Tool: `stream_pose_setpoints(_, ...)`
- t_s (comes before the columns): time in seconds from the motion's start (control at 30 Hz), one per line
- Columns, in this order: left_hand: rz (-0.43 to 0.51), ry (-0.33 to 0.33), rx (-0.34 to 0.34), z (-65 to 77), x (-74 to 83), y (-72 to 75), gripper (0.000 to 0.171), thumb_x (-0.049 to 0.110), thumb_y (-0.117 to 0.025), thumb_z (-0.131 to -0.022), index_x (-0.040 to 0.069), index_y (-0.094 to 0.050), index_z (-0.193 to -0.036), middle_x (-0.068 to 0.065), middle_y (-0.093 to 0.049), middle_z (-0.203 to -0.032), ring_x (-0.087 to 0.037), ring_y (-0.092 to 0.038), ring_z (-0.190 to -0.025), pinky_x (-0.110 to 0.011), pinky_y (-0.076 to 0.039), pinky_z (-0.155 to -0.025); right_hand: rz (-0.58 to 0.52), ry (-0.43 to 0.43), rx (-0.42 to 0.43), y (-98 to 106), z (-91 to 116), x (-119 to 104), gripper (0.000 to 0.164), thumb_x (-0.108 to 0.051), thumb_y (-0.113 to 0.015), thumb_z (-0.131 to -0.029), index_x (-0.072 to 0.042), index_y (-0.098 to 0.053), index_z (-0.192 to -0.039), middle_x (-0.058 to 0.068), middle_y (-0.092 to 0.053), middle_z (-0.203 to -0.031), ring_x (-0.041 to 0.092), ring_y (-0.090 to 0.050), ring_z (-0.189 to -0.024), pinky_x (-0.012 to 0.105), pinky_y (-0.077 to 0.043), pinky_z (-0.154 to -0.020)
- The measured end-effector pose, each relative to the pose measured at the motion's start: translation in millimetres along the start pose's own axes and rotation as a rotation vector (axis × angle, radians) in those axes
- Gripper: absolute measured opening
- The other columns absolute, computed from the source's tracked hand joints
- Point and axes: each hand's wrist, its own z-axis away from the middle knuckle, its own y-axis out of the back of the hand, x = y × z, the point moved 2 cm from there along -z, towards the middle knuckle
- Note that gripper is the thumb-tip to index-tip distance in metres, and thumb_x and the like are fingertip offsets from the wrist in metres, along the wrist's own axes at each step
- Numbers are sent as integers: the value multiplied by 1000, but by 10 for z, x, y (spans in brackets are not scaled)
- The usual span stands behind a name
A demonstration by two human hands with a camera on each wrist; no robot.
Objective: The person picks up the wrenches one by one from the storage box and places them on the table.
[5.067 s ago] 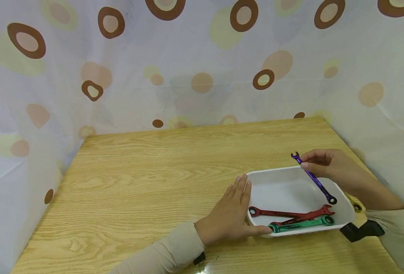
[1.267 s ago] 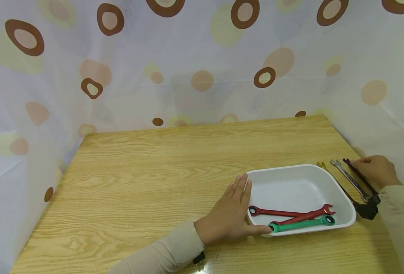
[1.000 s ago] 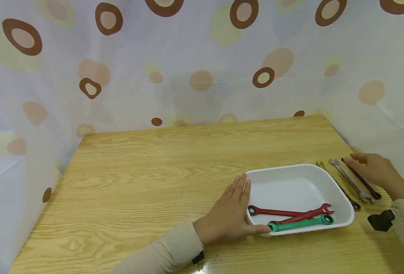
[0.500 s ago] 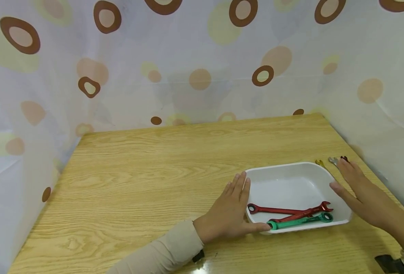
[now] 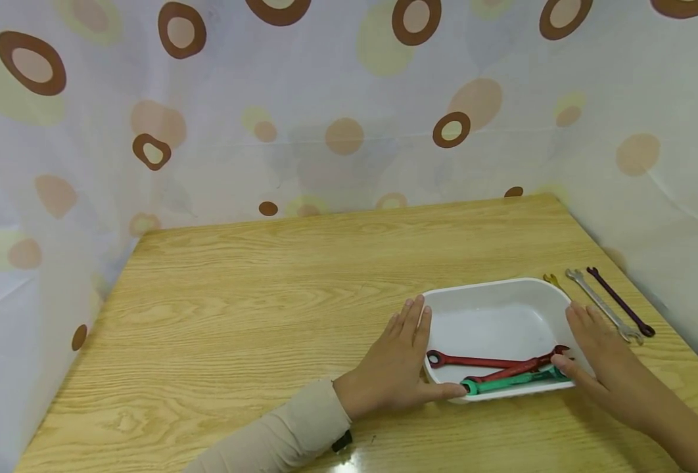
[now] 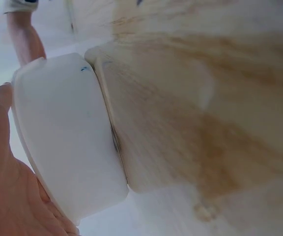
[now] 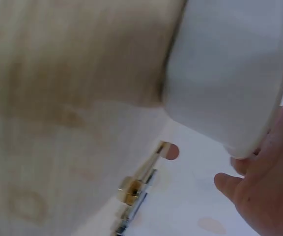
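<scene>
A white plastic tub (image 5: 497,284) stands on the wooden table, with two crossed red wrenches (image 5: 479,362) and a green wrench (image 5: 517,380) along its near side. My left hand (image 5: 393,368) lies with straight fingers against the tub's left end, thumb at the near corner. At the right end my right hand (image 5: 612,371) rests its extended fingers on the rim, thumb over the near right corner. In the left wrist view the tub's side (image 6: 68,132) shows beside the left palm. In the right wrist view the right fingers (image 7: 230,184) are at the rim.
Right of the tub lie a silver wrench (image 5: 603,305) and a purple wrench (image 5: 621,301), side by side. A yellow wrench (image 5: 552,280) is mostly hidden behind the tub and right hand. A patterned curtain (image 5: 349,98) encloses the table's back and sides.
The right hand lowered the purple wrench beside the silver one, let it go, and came left to the tub's right end. The left hand stayed at the tub's left end.
</scene>
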Motion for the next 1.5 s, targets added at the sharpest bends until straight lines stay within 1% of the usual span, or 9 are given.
stream_pose_setpoints(0.2,-10,-3,1,-1,8,1,114,86,-25,-80,2,1,-153,-12,15,-159,-25,11,-147,-38,-5,-118,14,-31,5,-16,23,0,79,-22,-54,-98,4,-2,-151,16,7,-159,30,17,-145,48,14,-113)
stream_pose_setpoints(0.47,-13,-1,-8,1,3,10,114,85,-27,-80,2,3,-152,-12,15,-159,-25,11,-147,-37,-5,-118,85,-29,33,-49,28,13,75,-24,-53,-99,8,-7,-150,23,1,-158,28,17,-145,44,16,-113)
stream_pose_setpoints(0.6,25,4,-28,1,-4,21,115,86,-29,-79,2,3,-153,-11,16,-159,-24,12,-146,-38,-4,-118,94,-27,19,-47,34,9,75,-24,-52,-99,9,-8,-149,22,2,-158,29,16,-145,40,17,-113)
stream_pose_setpoints(0.73,68,9,-36,-8,-3,41,116,83,-37,-79,3,2,-153,-11,17,-159,-24,13,-146,-39,-7,-118,117,-28,12,-43,33,-5,74,-25,-51,-100,9,-8,-149,20,4,-158,29,16,-145,37,18,-113)
stream_pose_setpoints(0.87,128,-52,7,-50,52,101,112,72,-55,-81,1,-8,-153,-13,9,-160,-27,12,-146,-40,-8,-118,133,-38,6,-37,29,-15,74,-27,-51,-100,10,-8,-149,19,6,-158,27,18,-145,39,18,-113)
stream_pose_setpoints(0.97,223,-119,31,-101,123,166,102,59,-65,-83,0,-17,-152,-12,-1,-161,-27,7,-147,-39,-12,-118,136,-43,7,-32,26,-20,74,-27,-51,-100,9,-9,-149,18,5,-159,27,17,-145,42,18,-113)
stream_pose_setpoints(1.07,309,-157,25,-174,195,211,89,48,-67,-87,2,-26,-151,-8,-16,-160,-24,-6,-148,-33,-20,-116,132,-45,12,-38,25,-16,74,-27,-51,-100,9,-9,-149,17,5,-159,26,17,-145,41,17,-113)
stream_pose_setpoints(1.27,405,-142,-16,-385,312,181,66,40,-69,-88,10,-47,-142,3,-48,-143,-5,-41,-132,-15,-33,-104,131,-49,24,-54,25,-9,75,-27,-52,-99,9,-9,-149,19,3,-159,27,16,-145,40,18,-113)
stream_pose_setpoints(1.5,327,-86,-72,-604,401,87,58,38,-72,-86,14,-56,-135,7,-58,-131,-1,-52,-120,-11,-39,-94,134,-53,35,-47,29,-14,75,-27,-52,-99,8,-10,-150,18,3,-159,27,14,-145,42,16,-114)
